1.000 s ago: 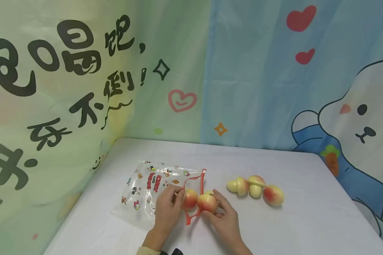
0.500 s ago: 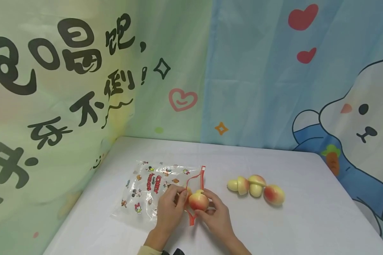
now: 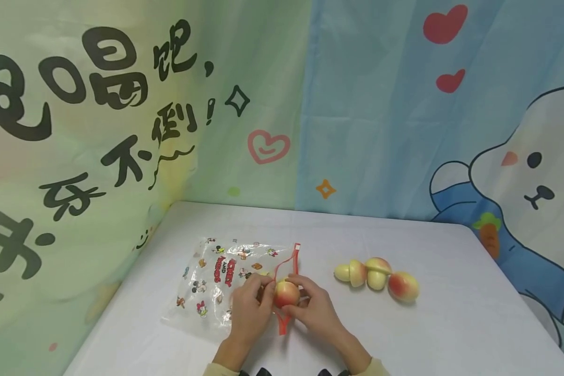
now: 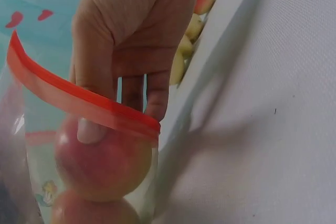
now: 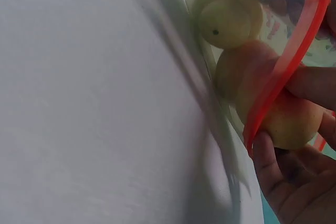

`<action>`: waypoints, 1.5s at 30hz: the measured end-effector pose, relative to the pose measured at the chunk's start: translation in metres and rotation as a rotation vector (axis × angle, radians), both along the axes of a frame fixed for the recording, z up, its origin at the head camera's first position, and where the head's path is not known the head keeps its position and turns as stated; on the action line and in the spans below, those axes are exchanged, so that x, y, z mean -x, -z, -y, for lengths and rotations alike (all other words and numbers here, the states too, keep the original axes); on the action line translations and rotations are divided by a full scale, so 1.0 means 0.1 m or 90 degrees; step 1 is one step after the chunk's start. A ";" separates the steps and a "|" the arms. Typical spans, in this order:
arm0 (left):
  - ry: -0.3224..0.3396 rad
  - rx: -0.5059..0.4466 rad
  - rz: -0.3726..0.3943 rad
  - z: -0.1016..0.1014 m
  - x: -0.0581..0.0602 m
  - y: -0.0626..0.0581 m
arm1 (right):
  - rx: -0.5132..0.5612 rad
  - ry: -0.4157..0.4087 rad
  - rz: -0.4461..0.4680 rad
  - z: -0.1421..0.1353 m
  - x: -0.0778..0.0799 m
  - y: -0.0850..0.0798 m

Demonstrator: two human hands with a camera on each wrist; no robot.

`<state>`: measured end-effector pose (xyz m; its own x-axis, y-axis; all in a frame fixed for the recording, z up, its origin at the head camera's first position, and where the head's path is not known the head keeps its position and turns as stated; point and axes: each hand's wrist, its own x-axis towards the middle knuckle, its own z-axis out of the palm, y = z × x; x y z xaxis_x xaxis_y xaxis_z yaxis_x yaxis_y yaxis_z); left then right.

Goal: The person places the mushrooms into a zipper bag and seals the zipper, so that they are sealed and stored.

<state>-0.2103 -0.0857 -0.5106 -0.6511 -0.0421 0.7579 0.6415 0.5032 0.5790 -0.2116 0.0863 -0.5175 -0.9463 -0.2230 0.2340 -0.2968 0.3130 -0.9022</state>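
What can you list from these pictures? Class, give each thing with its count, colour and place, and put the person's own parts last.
Zip bag: one, clear with cartoon prints and a red zip strip, left half of the table, mouth open towards the hands.
Peach at the bag mouth: one, pink and yellow, between both hands, partly inside the red strip.
Peach deeper in the bag: one, pale yellow-green, beyond the first.
Loose peaches: a cluster, exact count unclear, pink and yellow, on the table right of the bag.
Table: one, white cloth cover.
Backdrop: green and blue, with hearts, characters and a rabbit.
Left hand: holds the bag's rim.
Right hand: fingers grip the peach.
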 end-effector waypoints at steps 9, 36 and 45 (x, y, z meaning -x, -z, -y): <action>0.002 -0.005 0.010 0.00 -0.01 0.00 | -0.061 -0.054 -0.038 0.07 0.11 0.00; -0.001 -0.014 0.025 0.01 0.00 -0.02 | 0.032 0.079 -0.034 -0.56 -0.05 -0.11; -0.002 -0.017 0.012 0.03 0.00 -0.02 | 0.047 0.352 -0.211 -1.25 -0.03 -0.15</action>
